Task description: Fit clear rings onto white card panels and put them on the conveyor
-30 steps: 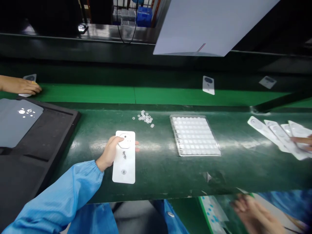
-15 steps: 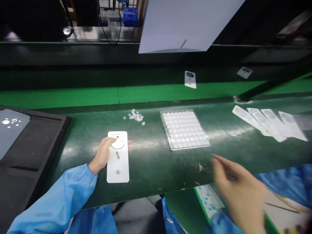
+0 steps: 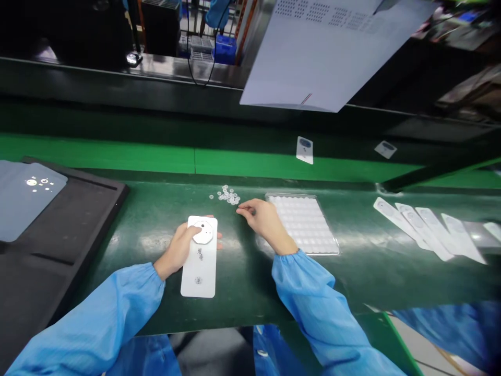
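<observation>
My left hand [image 3: 178,249] grips a white phone back panel [image 3: 198,271] by its upper part, thumb on the front over the round camera area and fingertips showing past the right edge. The panel stands over the green bench, its dark printed characters facing me. A small heap of clear ring-shaped pieces [image 3: 228,195] lies just beyond it. My right hand [image 3: 264,219] is at the right edge of this heap, thumb and forefinger pinched together. Whatever is between those fingertips is too small to make out. Behind the right hand, a clear tray [image 3: 305,222] with rows of round white pieces is partly covered.
Several white panels [image 3: 418,230] lie fanned out on the right. A black tray [image 3: 90,203] bearing a grey sheet [image 3: 27,201] stands at left. Two small cards [image 3: 305,150] are at the back ledge, below a hanging white board [image 3: 301,62]. A blue sleeve shows at lower right.
My right hand has swung from the lower right across to the heap of rings. My left hand still holds the panel. The view has shifted slightly.
</observation>
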Tool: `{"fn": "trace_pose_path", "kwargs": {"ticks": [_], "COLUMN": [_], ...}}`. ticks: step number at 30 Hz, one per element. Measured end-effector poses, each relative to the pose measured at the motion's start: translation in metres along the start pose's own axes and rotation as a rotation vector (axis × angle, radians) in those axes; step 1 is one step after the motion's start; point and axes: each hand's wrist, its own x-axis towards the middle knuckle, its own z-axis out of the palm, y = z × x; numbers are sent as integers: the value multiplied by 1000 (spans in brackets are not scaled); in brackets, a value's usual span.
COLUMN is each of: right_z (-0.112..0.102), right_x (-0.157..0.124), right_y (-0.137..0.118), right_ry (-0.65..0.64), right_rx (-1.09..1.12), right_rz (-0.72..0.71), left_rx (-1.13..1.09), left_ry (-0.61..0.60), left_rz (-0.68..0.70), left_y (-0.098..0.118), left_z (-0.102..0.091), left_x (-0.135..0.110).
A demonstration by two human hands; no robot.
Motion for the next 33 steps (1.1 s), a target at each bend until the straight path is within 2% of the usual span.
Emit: {"fn": "trace_pose_path", "kwargs": {"ticks": [3,6,11,13,16,20,22,25,33], "right_z": [-4,-6,4,9,13,13,14,15,12], "right_x": [-2,-12,-32,-36,-38,-47,-54,-62,-67], "right_y": [-4,-12,-30,-36,-44,-58,-67,-76,-83], "right_ry": [-49,-84,-151,-145,-112,-209,-273,-330,-302], "right_rx": [120,256,698,784,849,990,1021,1009,896], "right_rz": [66,127,348,408,406,436,469,481,374], "left_rx": [3,54,288,369,457,622,660,636,687], "left_ry": [1,36,67,69,78,170,193,146,51], "left_rz": [45,172,381,397,393,467,495,516,535], "left_y": [1,-1,-10,-12,-10,-5,-4,-4,0], "left_z": [0,0,-3,-5,-7,-2,0,2,2], "left_x": [-2,-7,-10,-7,-4,-4,-6,-8,-13]}}
